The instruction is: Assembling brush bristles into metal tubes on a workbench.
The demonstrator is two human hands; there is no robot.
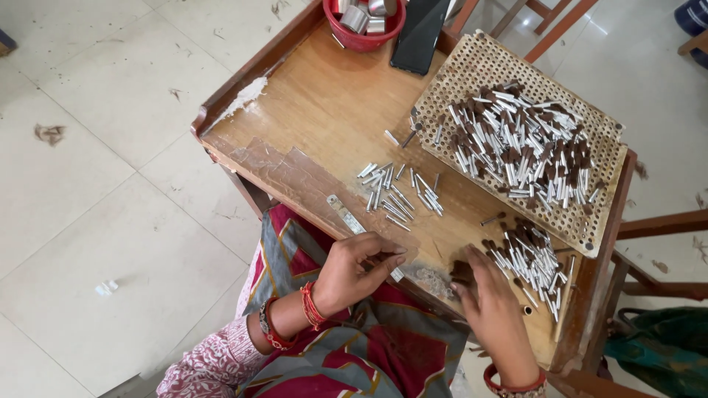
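The red bowl (pixel 363 37) is cut off by the top edge; what the left hand (pixel 359 271) pinches is hidden.

Worn glossy wood table (pixel 324 110); shiny metal tubes (pixel 398 193); perforated board (pixel 483 63) matt.

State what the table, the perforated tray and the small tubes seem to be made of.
Table: wood, worn varnish; grain and peeling patches show. Tray: tan, matte, evenly punched, maybe board or plastic. Tubes: probably metal; silvery, shiny.
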